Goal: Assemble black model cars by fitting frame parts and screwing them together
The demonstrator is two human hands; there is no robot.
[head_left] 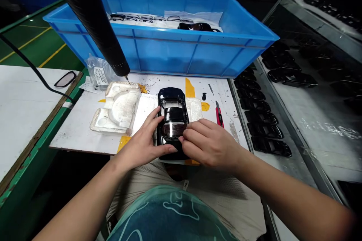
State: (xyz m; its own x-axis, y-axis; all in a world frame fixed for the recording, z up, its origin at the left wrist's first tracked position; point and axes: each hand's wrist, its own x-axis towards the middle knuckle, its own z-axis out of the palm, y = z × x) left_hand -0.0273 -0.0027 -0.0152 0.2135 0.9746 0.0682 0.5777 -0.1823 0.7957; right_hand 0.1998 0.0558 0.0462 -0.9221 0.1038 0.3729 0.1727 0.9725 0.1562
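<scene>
A glossy black model car body lies in front of me, with a dark lined rear window near its back end. My left hand grips the car from the left, fingers along its side and thumb across the rear. At the right rear corner, my right hand has its fingers pinched together against the body. Whatever is between those fingertips is hidden. Under the car is a white foam block, and a larger carved foam block stands left of it.
A black power screwdriver hangs above the foam. Behind the table stands a blue bin of window parts. A red utility knife and plastic bag lie on the table. Several black car bodies line the right.
</scene>
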